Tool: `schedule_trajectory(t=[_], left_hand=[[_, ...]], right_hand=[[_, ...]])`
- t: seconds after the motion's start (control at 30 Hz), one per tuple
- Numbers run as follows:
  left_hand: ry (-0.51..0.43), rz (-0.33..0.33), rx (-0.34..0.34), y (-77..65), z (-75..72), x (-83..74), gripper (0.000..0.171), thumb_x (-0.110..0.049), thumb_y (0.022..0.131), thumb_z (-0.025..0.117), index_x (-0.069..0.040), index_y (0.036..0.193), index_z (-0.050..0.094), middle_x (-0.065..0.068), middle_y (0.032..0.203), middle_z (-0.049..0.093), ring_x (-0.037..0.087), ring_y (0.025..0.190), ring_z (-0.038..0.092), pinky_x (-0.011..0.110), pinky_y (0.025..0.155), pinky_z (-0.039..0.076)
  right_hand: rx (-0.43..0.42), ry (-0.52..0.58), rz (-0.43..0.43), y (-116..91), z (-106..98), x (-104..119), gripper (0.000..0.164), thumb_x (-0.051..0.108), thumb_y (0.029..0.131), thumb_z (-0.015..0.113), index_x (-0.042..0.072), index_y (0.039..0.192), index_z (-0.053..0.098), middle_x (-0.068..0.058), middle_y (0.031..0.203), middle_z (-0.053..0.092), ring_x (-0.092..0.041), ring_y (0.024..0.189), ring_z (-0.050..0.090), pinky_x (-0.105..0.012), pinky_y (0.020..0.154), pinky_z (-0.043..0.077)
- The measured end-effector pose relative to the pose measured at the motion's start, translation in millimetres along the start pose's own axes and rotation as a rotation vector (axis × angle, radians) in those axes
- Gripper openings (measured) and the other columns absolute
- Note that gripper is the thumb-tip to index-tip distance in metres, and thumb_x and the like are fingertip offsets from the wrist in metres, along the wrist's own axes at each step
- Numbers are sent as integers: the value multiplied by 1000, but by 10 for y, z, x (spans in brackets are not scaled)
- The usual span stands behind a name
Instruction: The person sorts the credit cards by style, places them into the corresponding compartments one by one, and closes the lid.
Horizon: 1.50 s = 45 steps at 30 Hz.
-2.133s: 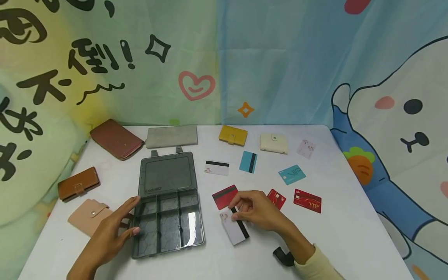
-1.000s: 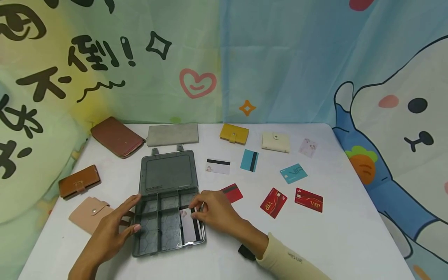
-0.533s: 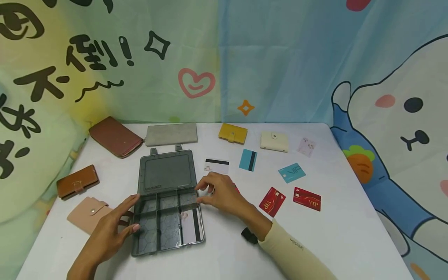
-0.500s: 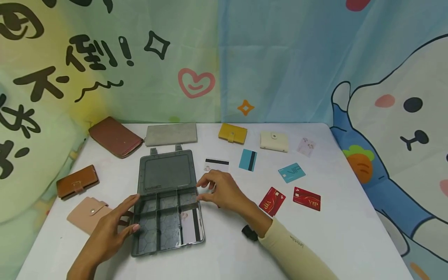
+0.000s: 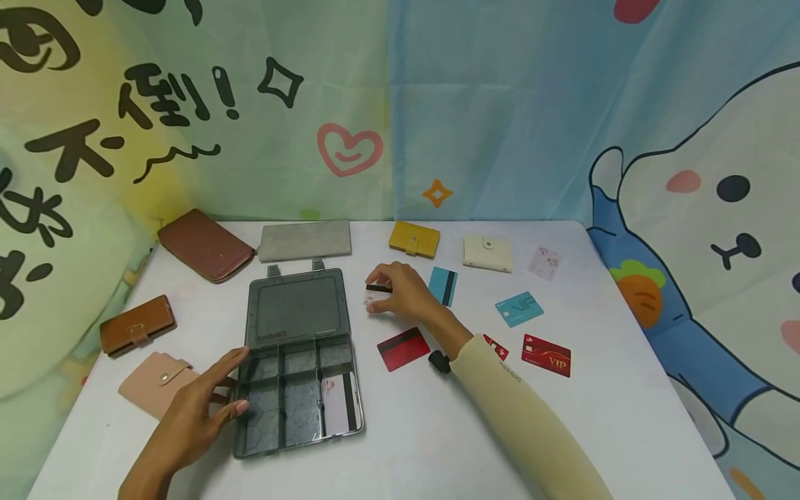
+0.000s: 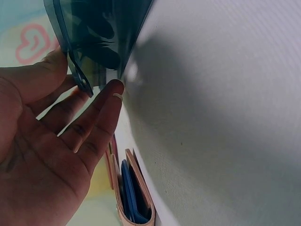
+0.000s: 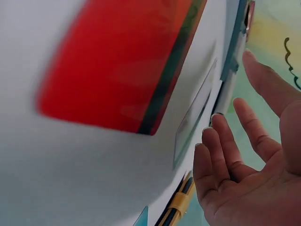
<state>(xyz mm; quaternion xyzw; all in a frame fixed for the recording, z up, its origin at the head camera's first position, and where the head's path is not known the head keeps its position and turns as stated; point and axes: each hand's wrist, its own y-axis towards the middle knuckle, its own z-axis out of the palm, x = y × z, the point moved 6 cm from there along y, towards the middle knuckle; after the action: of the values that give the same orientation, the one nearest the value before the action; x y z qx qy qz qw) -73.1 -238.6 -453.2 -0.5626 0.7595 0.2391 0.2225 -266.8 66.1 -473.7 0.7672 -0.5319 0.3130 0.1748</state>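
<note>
My left hand (image 5: 196, 413) rests against the left edge of a grey plastic compartment box (image 5: 298, 305), its thumb and fingers extended and touching the rim. The box's lid is folded back, and a white card with a black stripe (image 5: 334, 410) lies in its front right compartment. Past the box's right side, my right hand (image 5: 409, 295) hovers over another white striped card (image 5: 377, 294) on the table. Its thumb and fingers are spread around that card's edges, and part of the card is hidden. In the right wrist view the fingers stand loosely apart beside the white card (image 7: 193, 117).
A striped red card (image 5: 402, 349), blue cards (image 5: 520, 309) and red VIP cards (image 5: 546, 355) lie to the right. Wallets stand along the back, including a yellow one (image 5: 414, 239). Brown (image 5: 139, 325) and pink (image 5: 159, 382) wallets lie left. A black object (image 5: 439, 361) sits at my right wrist.
My right hand carried a white striped card from the table into the front right compartment and let it go. It then moved up and right to the other white card. My left hand stayed.
</note>
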Motion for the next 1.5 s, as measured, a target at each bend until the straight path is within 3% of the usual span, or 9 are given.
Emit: schedule_trajectory(t=[0.2,0.47,0.7,0.9,1.07,1.3,1.5], left_hand=[[-1,-9,4,-6,-3,-3,90,-1,77,82,-14,154,38,21,154,43,30,101,69,30,73,62],[-7,-14,11,-3,-3,1,90,-3,78,81,-15,155,37,20,154,42,30,103,69,30,73,62],[-12,8,-3,-1,15,-5,89,-2,78,82,-14,155,37,20,154,43,29,101,69,29,73,62],[-7,-11,9,7,16,12,90,-3,78,81,-16,155,36,20,155,41,29,102,69,29,73,62],[-12,-28,16,10,6,24,89,-3,79,81,-16,155,37,20,156,40,29,103,69,30,74,62],[-7,-51,27,15,11,40,90,-4,79,81,-18,156,35,18,157,40,30,106,68,31,75,62],[-7,-44,20,12,5,27,90,-4,79,81,-17,155,36,17,156,41,30,106,68,30,74,62]], right_hand=[[27,-96,65,171,52,-55,48,30,74,90,20,114,66,-1,106,60,-18,101,55,-34,89,52],[54,-179,145,239,83,-71,43,33,72,91,18,103,65,-1,102,55,-18,99,50,-32,86,50],[59,-163,118,206,42,-43,36,24,76,89,18,98,60,0,94,60,-18,91,54,-32,80,48],[26,-64,18,113,-59,21,18,15,92,72,20,106,62,1,86,61,-17,82,56,-30,71,45],[12,59,-105,-34,-175,157,21,9,98,62,21,116,64,-1,85,60,-18,79,56,-28,67,49],[8,226,-122,-375,-202,331,17,18,97,66,24,113,68,3,84,63,-20,73,57,-28,59,51],[57,326,-114,-676,-34,468,16,23,92,74,24,107,69,5,80,66,-17,69,58,-26,59,51]])
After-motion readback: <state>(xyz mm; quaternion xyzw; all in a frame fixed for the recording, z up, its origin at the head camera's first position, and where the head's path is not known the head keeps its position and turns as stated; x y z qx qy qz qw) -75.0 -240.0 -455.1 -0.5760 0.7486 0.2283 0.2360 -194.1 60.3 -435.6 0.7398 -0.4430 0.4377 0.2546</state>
